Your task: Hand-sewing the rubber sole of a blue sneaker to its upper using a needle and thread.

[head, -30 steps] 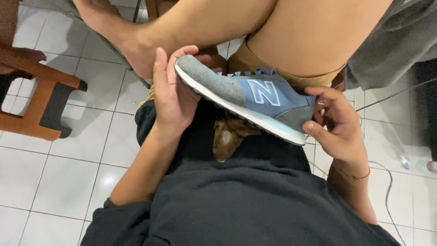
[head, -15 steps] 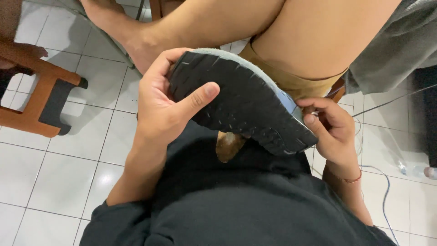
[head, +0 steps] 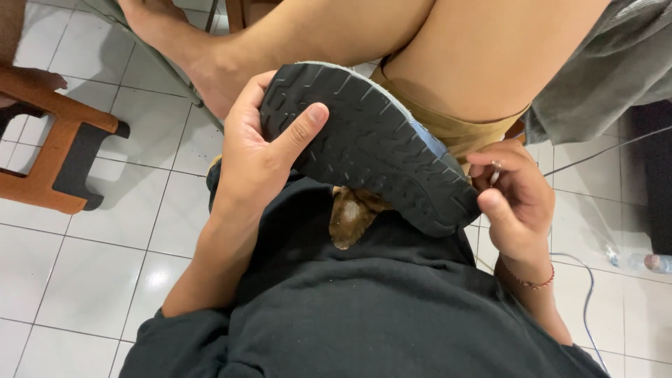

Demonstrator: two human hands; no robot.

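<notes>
A blue and grey sneaker [head: 371, 147] lies across my lap with its dark treaded sole turned up toward me. My left hand [head: 255, 157] grips the toe end, thumb pressed flat on the sole. My right hand [head: 514, 199] holds the heel end, fingers curled at the back edge, and a small pale object is pinched at the fingertips. A red string bracelet circles the right wrist. A brown cloth-like thing [head: 350, 217] shows under the shoe on my dark shirt.
My bare crossed leg [head: 392, 42] and tan shorts fill the top. A wooden stool [head: 52, 150] stands at the left on white floor tiles. A thin cable [head: 584, 280] and a plastic bottle [head: 640, 260] lie on the floor at the right.
The sneaker has been rolled over from its side, so the sole faces up now. My left thumb moved onto the sole and the right hand shifted at the heel.
</notes>
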